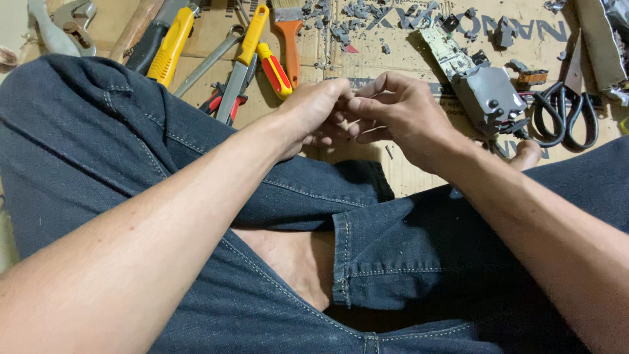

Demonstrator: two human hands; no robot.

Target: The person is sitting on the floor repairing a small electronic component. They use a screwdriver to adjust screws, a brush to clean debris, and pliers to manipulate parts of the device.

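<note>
My left hand (314,111) and my right hand (400,115) meet fingertip to fingertip above my crossed legs in dark jeans (196,196). Both pinch something very small between them; it is too hidden by the fingers to tell what it is. A small thin metal piece (389,152) lies on the cardboard (393,65) just below my right hand.
Tools lie on the cardboard ahead: a red and yellow screwdriver (275,71), a yellow-handled file (241,62), a wrench (208,60), an orange-handled brush (288,33), red pliers (219,101). A grey dismantled device with circuit board (481,88) and black scissors (567,111) sit right. Small dark fragments (354,19) are scattered.
</note>
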